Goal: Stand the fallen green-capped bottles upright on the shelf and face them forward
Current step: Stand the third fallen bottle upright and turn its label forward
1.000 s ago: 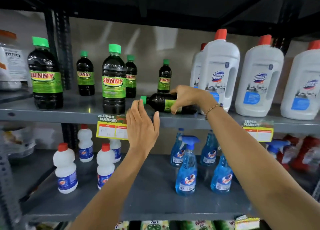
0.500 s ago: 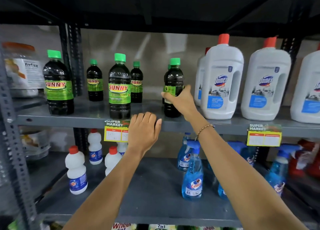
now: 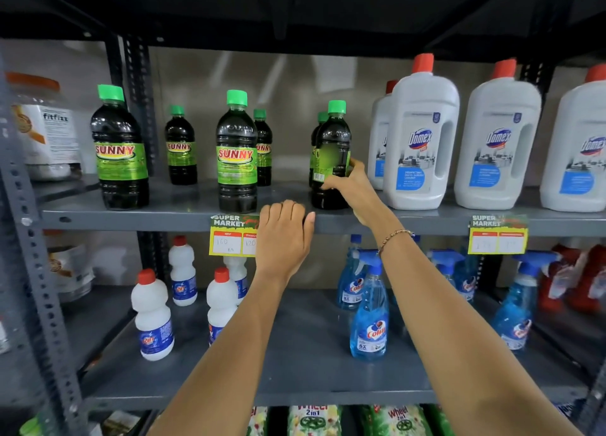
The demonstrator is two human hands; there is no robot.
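At the front lip of the shelf (image 3: 137,218), the left hand (image 3: 284,239) rests with fingers curled over the edge, holding nothing, covering part of the price tag (image 3: 232,237). Just beyond, the right hand (image 3: 349,186) is wrapped round the lower body of a green-capped bottle (image 3: 333,147), which stands upright near the front edge, barcode side of its label turned this way! Behind it, another green cap (image 3: 322,117) peeks out. Further left, four Sunny bottles (image 3: 236,150) stand upright, names forward. To the right, white Domex jugs (image 3: 421,140).
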